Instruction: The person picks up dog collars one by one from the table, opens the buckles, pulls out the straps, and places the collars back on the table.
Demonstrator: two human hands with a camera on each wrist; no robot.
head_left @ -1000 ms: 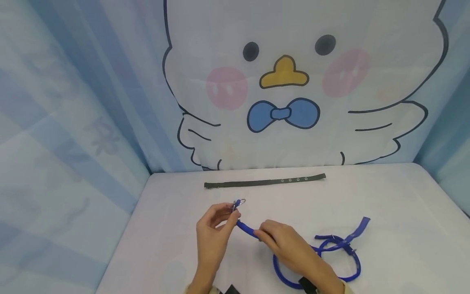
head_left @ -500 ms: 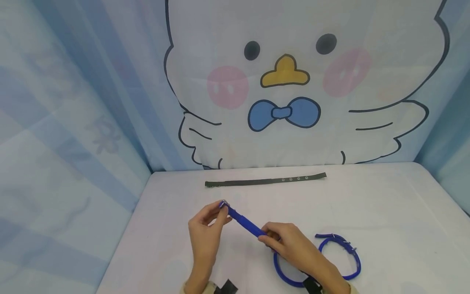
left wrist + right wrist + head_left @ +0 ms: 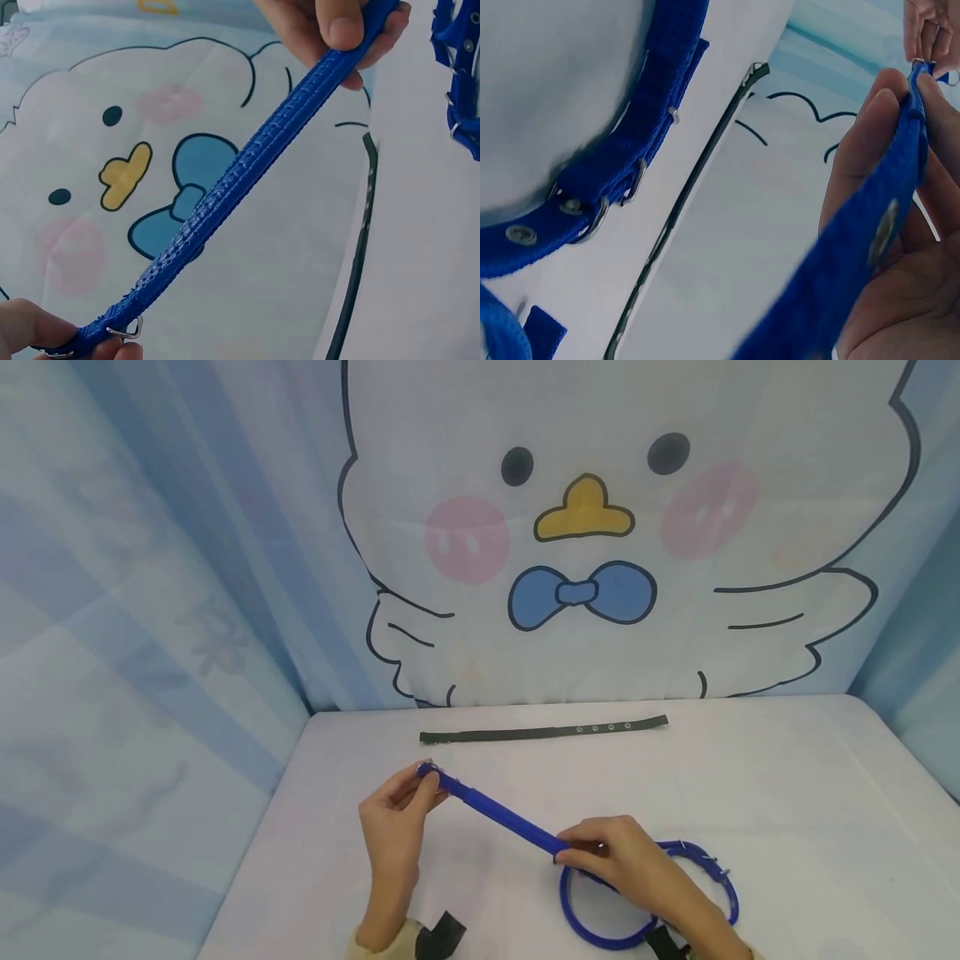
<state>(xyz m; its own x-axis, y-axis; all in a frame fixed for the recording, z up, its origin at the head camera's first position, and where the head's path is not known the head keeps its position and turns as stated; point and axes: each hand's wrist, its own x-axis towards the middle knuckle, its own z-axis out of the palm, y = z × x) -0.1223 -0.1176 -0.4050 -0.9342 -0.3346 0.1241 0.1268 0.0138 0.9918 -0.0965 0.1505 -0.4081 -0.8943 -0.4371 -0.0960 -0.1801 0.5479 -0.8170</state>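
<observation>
A blue collar strap (image 3: pixel 506 814) stretches at a slant in the air between both hands. At its upper end, my left hand (image 3: pixel 397 822) pinches the strap between thumb and fingers; a metal buckle and ring (image 3: pixel 129 328) show there in the left wrist view. Lower down, my right hand (image 3: pixel 626 860) pinches the strap. A metal eyelet (image 3: pixel 883 231) shows in the strap in the right wrist view. Beneath the right hand and forearm, blue collar loops lie on the table: a left loop (image 3: pixel 600 941) and a buckled right loop (image 3: pixel 733 897), both partly covered.
A dark green strap (image 3: pixel 525 734) with eyelets lies straight along the back of the white table (image 3: pixel 810 793). Behind stands a curtain (image 3: pixel 480 643) with a cartoon bird; more blue-white cloth (image 3: pixel 150 693) hangs at the left side.
My left hand has moved left and slightly up with the buckle end, my right hand a little right along the strap. The strap is now pulled straight, its loose tail no longer over the right loop.
</observation>
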